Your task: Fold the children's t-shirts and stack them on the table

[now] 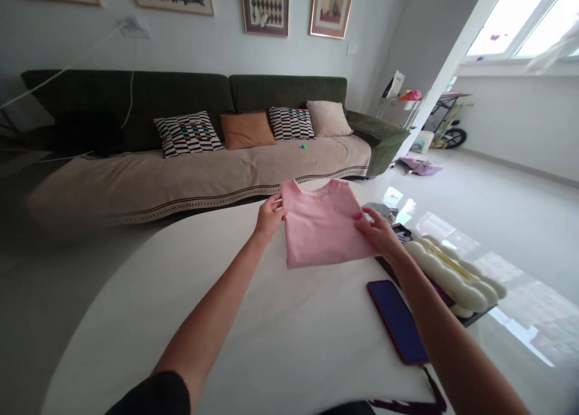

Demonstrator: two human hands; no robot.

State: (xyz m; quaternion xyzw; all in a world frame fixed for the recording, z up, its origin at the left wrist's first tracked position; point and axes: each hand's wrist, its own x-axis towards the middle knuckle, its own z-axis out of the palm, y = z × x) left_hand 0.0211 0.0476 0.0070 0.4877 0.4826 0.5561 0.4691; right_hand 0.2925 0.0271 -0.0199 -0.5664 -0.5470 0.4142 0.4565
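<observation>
A folded pink T-shirt (323, 228) is held above the far part of the white round table (217, 318), its neckline facing away from me. My left hand (270, 217) grips the shirt's left edge, fingers closed on the cloth. On the opposite edge, my right hand (377, 229) pinches the fabric, with the thumb on top. The fingers beneath the shirt are partly hidden.
To the right lie a phone (398, 321) with a strap and a cream bubble-shaped tissue box cover (452, 273) on a dark tray. Beyond the table stands a green sofa (289, 89) with several cushions and a beige cover (253, 171).
</observation>
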